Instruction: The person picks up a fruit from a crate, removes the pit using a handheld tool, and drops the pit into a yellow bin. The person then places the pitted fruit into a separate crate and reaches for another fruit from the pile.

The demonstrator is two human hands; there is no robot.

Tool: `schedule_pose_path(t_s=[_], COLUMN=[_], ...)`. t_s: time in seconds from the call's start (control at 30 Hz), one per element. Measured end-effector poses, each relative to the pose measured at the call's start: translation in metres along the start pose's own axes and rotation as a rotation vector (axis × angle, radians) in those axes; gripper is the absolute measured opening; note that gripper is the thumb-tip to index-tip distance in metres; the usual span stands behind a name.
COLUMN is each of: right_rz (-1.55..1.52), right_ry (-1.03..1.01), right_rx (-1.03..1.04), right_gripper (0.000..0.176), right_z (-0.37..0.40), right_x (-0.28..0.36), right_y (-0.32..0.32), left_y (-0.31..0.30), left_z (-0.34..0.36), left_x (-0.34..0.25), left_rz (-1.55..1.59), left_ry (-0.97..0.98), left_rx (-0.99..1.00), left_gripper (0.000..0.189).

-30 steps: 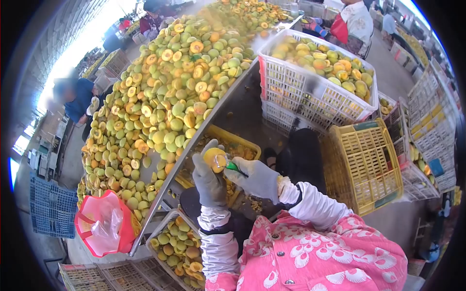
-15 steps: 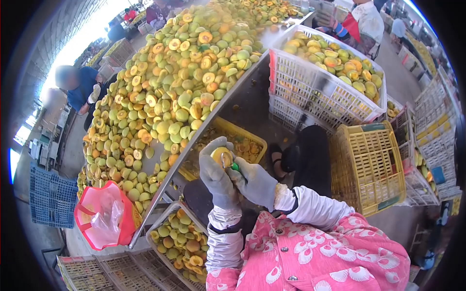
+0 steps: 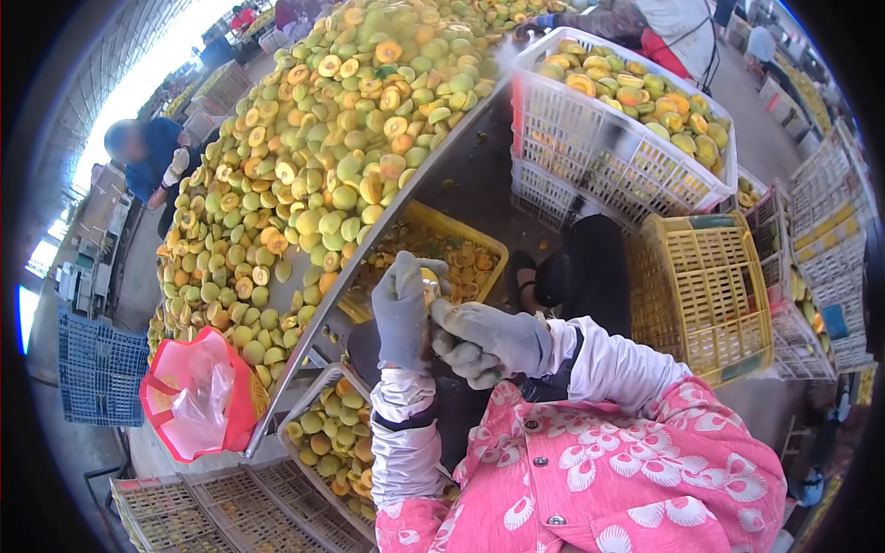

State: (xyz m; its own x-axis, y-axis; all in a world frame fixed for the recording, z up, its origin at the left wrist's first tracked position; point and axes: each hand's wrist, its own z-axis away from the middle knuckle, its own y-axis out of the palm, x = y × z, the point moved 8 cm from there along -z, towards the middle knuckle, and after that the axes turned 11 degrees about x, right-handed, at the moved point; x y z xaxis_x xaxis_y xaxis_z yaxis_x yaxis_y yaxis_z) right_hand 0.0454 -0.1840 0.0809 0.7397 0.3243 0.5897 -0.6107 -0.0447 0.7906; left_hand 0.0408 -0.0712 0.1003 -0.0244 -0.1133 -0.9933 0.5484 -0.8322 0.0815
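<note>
My left hand (image 3: 403, 313), in a grey glove, is raised with its fingers curled around a yellow peach half (image 3: 430, 275), mostly hidden by the glove. My right hand (image 3: 493, 339), gloved alike, is closed beside it, its knuckles near the fruit. A shiny metal bit shows between the hands; the green handle of the small pitting tool in my right fist is almost wholly covered. Below the hands' far side sits a yellow crate (image 3: 493, 253) holding fruit scraps. A heap of peach halves (image 3: 341, 198) covers the metal table to the left.
A white crate full of peaches (image 3: 590, 138) stands at the upper right, with a yellow crate (image 3: 705, 295) below it. Another crate of peaches (image 3: 332, 433) is at my lower left. A red bag (image 3: 207, 396) hangs by the table's corner. Other people sit around.
My right hand has turned over and its fingers have curled in, covering the green handle. My left fingers have folded further over the peach half, hiding more of it.
</note>
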Motion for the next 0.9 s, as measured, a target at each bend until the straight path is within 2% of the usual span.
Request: schedule_pose_path(t_s=[0.03,0.1,0.13,0.17,0.23,0.3,0.37,0.43,0.47,0.5,0.57,0.63,0.7,0.73,0.8,0.83,0.9], right_rz=[-0.099,-0.102,-0.139,-0.171,-0.14,-0.036,-0.131,-0.565,-0.643,-0.634,-0.658,-0.596,-0.383,-0.38,0.446,0.445,1.156], right_ry=[0.018,0.03,0.046,0.062,0.071,0.11,0.167,0.173,0.163,0.169,0.1,0.071,0.004,0.01,-0.064,-0.061,-0.335], right_rx=[0.079,0.073,0.118,0.164,0.111,0.003,0.054,0.543,0.641,0.652,0.63,0.619,0.405,0.407,-0.33,-0.326,-0.581], right_gripper=[0.052,0.051,0.051,0.05,0.051,0.053,0.051,0.047,0.044,0.044,0.046,0.047,0.046,0.046,0.043,0.043,0.039], right_z=[0.001,0.005,0.004,0.003,0.004,0.005,0.001,-0.002,-0.004,-0.01,-0.022,-0.026,-0.028,-0.029,-0.024,-0.03,-0.028], right_x=[-0.003,-0.003,-0.005,-0.005,-0.006,-0.006,-0.011,-0.013,-0.012,-0.014,-0.013,-0.01,-0.007,-0.002,0.021,0.015,0.039], right_y=[0.003,-0.001,-0.003,-0.003,-0.006,-0.014,-0.026,-0.008,-0.007,-0.013,-0.027,-0.032,-0.042,-0.034,-0.071,-0.076,-0.079], left_y=[0.001,0.004,0.005,0.006,0.005,0.011,0.012,0.012,0.014,0.014,0.011,-0.001,-0.022,-0.027,-0.032,-0.036,-0.04], left_z=[-0.002,0.0,-0.001,-0.004,-0.007,-0.006,-0.005,-0.008,-0.008,-0.01,-0.013,-0.026,-0.027,-0.026,-0.02,-0.016,-0.015], left_x=[0.005,0.002,0.005,0.01,0.021,0.049,0.044,0.025,0.02,0.018,0.04,0.065,0.088,0.081,0.071,0.069,0.069], left_rz=[-0.002,-0.095,-0.098,-0.038,0.017,0.346,0.26,0.104,0.111,0.104,0.384,0.372,0.603,0.562,0.498,0.433,0.42], left_ry=[-0.002,0.137,0.128,0.09,0.049,-0.148,-0.114,0.104,0.111,0.122,0.012,0.027,0.034,0.084,0.069,0.052,0.102], left_rx=[0.001,-0.012,-0.011,0.005,0.019,0.076,0.058,0.048,0.121,0.114,0.02,0.004,-0.228,-0.252,-0.316,-0.373,-0.391], left_gripper=[0.049,0.051,0.051,0.051,0.051,0.054,0.058,0.061,0.061,0.061,0.062,0.063,0.066,0.064,0.062,0.061,0.057])
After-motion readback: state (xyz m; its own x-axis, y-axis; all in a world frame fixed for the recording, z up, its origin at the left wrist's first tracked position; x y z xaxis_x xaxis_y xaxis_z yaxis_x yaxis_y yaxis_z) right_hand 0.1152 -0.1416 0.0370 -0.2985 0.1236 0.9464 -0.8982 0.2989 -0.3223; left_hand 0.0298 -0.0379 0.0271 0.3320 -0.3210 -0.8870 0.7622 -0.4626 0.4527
